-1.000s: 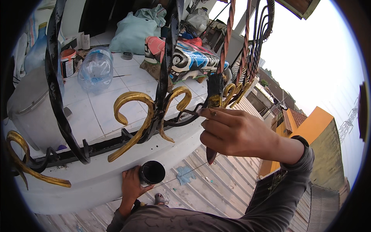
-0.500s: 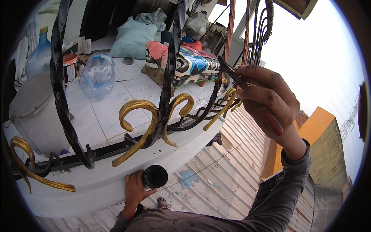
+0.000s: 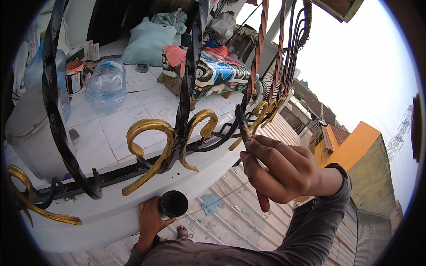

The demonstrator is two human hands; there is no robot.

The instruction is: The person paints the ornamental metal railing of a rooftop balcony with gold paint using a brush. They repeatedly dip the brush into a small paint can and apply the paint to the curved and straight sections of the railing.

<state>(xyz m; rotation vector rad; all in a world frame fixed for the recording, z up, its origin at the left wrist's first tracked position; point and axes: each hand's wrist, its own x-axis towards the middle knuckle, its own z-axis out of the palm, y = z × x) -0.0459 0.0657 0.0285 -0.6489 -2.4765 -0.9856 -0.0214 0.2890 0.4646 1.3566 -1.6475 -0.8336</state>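
My right hand (image 3: 284,168) pinches a slim paintbrush (image 3: 242,124) with dark, paint-coated bristles pointing up. Its red handle end shows below the palm. The bristles are beside a curved black bar of the wrought-iron railing (image 3: 185,95); whether they touch it I cannot tell. Low on the left, my left hand (image 3: 148,220) is wrapped round a small black cup (image 3: 173,204) with dark contents, held against the white ledge (image 3: 111,206). Gold scrolls (image 3: 153,125) decorate the twisted bars, which are glossy black nearby. Farther along, twisted bars (image 3: 258,48) look reddish brown.
Behind the railing, a tiled floor (image 3: 120,139) holds a large clear plastic bottle (image 3: 106,86), a grey lidded bucket (image 3: 37,137), a paint can (image 3: 74,77), a stuffed pale-green bag (image 3: 148,42) and a patterned cloth-covered block (image 3: 224,73). Corrugated roofing (image 3: 235,199) lies below the ledge.
My right hand has come down and to the left, bringing the brush from beside the upper bars to lower on the railing. My left hand keeps the cup at the ledge.
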